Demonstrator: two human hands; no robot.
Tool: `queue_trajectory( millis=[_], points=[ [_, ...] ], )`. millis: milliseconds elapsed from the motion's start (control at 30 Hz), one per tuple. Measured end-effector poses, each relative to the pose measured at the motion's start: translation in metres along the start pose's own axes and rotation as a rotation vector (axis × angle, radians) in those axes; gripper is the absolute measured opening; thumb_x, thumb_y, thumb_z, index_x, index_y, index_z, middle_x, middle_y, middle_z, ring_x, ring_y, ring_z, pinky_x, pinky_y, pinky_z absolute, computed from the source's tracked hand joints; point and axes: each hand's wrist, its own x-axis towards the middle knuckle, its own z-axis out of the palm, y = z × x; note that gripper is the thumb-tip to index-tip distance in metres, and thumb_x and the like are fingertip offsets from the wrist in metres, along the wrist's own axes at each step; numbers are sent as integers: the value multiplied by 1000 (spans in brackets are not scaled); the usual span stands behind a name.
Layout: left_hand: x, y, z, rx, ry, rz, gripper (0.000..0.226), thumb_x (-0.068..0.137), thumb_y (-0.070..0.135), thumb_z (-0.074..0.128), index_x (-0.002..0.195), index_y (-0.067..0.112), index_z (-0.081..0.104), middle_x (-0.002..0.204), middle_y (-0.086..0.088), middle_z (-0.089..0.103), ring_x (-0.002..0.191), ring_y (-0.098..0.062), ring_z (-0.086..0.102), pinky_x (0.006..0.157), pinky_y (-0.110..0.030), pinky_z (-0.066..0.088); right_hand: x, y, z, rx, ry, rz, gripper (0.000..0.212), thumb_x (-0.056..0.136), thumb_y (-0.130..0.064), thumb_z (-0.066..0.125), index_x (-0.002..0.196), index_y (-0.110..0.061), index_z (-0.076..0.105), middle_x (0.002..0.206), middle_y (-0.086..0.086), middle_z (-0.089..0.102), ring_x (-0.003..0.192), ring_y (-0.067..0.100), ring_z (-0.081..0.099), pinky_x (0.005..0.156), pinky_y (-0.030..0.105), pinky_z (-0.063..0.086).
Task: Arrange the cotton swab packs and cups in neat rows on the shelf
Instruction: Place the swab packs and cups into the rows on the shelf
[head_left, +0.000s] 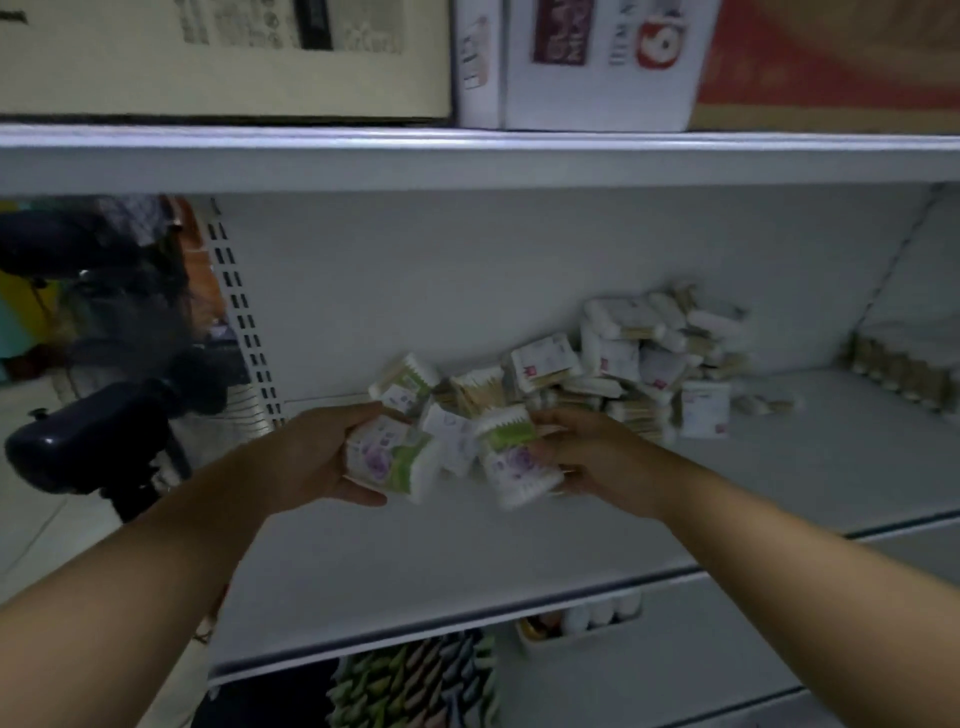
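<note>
White shelf (467, 551), dim aisle: loose heap of cotton swab packs (639, 358) at its back, tidy row (898, 371) right of the heap, slotted upright (240, 312) left, cartons (597, 67) above; just before the heap my left hand (311, 457) grips one green-and-purple pack (389, 462), my right hand (592, 457) another pack (511, 460).

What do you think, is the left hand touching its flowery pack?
Touching. The head view shows the left hand with thumb and fingers curled round the flowery pack. The right hand grips a second pack.
</note>
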Motion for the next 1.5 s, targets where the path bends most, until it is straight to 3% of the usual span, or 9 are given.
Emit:
queue_trajectory(
  millis=[167,267,367,567,767,1067,1300,1367,1500],
  points=[
    [6,8,93,60,-105,7,34,96,31,43,103,7,65,84,-14,72,64,-25,69,52,-36,57,-53,16,-64,372,26,7,35,91,-2,51,118,-25,55,106,3,68,91,20,67,66,31,55],
    [8,10,162,148,-189,-2,35,96,30,43,94,5,67,82,-16,70,63,-27,67,54,-37,58,-94,28,-109,450,87,-3,37,85,5,51,113,-19,56,98,7,68,85,23,66,68,34,55],
    [11,11,242,232,-256,-37,37,94,33,42,88,6,66,72,-14,68,58,-24,64,50,-33,56,-138,45,-156,484,142,-58,58,60,5,64,114,-16,53,88,6,70,77,18,68,69,36,57],
    [21,-1,398,376,-444,-66,33,90,28,40,104,5,60,64,-11,61,47,-20,59,42,-24,49,-228,83,-246,527,358,-129,73,58,12,63,116,-29,48,78,10,66,58,19,62,53,31,56],
    [45,-7,523,351,-578,-2,35,92,44,46,93,13,63,66,-7,64,48,-14,58,43,-23,47,-288,119,-329,445,715,-156,31,74,1,72,96,-16,57,78,-2,67,61,5,62,52,18,48],
    [111,3,663,373,-708,0,34,91,42,48,86,11,61,60,-7,61,45,-16,56,40,-21,45,-284,151,-442,358,875,-58,36,83,-8,68,112,-18,51,93,0,66,71,8,62,53,22,51],
    [166,41,777,597,-1132,84,39,60,18,75,95,15,61,69,-1,64,59,-13,62,57,-28,53,-310,161,-542,282,1031,6,22,85,-19,68,105,-17,61,86,-1,68,71,11,59,58,22,44],
    [174,43,812,623,-1190,72,50,62,12,74,109,12,58,74,1,65,62,-10,64,58,-27,55,-326,169,-570,299,1100,22,26,84,-21,69,108,-18,60,88,1,69,70,11,59,57,22,42],
    [186,37,878,640,-1194,152,47,59,17,81,99,14,57,74,1,66,63,-11,63,58,-28,53,-359,187,-622,379,1153,29,23,86,-11,60,109,-17,62,84,2,70,64,10,61,55,23,44]
  ],
)
